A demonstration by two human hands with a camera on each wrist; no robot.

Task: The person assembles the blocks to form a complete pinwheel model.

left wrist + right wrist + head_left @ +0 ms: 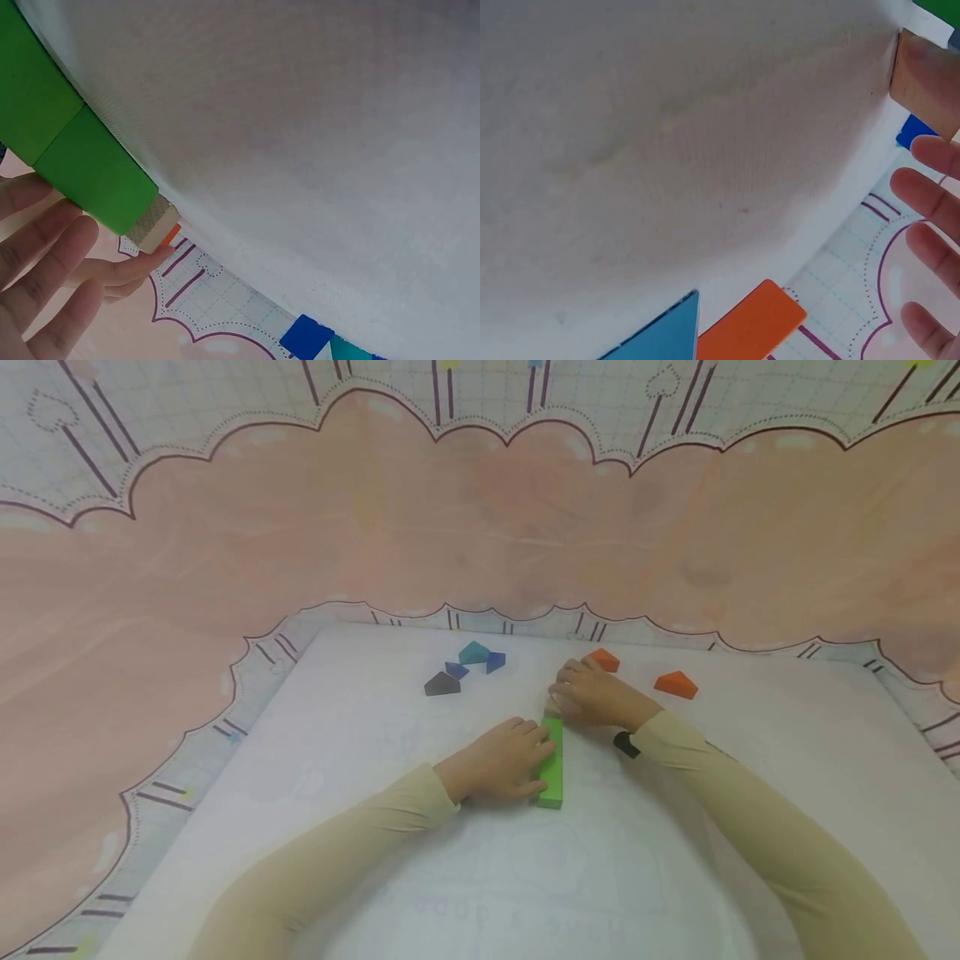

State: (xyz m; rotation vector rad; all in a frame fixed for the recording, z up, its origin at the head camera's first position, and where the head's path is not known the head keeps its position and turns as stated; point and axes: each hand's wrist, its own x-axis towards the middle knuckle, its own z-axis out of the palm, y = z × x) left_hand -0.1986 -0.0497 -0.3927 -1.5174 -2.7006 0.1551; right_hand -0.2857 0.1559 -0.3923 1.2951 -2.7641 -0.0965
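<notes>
Two green blocks (97,169) lie end to end in a row on the white table. My left hand (506,762) is beside this row, its spread, fairly straight fingers (56,262) touching the side and top. A plain wooden block (154,223) continues the row at its far end. My right hand (596,695) holds that wooden block, thumb against its face in the right wrist view, with the other fingers (926,195) loosely extended. Part of the wooden block is hidden by the thumb.
Back left on the table (360,693) are a teal block (474,652), two small blue blocks (496,662) and a grey block (442,684). Two orange blocks (677,685) lie back right. Low in the right wrist view is a blue triangular block (664,334).
</notes>
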